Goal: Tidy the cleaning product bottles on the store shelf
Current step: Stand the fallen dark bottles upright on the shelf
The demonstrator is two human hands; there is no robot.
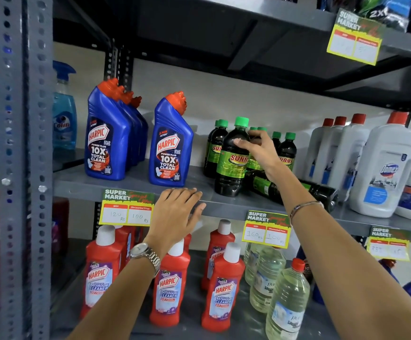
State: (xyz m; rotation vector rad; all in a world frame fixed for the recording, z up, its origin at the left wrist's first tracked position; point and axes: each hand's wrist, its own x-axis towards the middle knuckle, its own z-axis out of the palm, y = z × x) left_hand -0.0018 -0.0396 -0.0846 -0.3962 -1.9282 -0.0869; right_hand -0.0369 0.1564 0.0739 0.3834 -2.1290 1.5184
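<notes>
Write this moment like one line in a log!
right hand: gripping upright Sunny bottle | left hand: resting on shelf edge | fallen bottle: lying

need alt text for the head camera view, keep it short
A person's right hand grips an upright dark green-capped Sunny bottle on a grey metal store shelf, beside one fallen dark bottle. Their left hand rests flat on the shelf edge.

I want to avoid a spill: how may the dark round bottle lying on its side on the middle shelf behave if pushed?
The dark round plastic bottle lying on its side would probably roll, and it lies near the grey shelf's front edge. It seems full, so likely heavy.
</notes>
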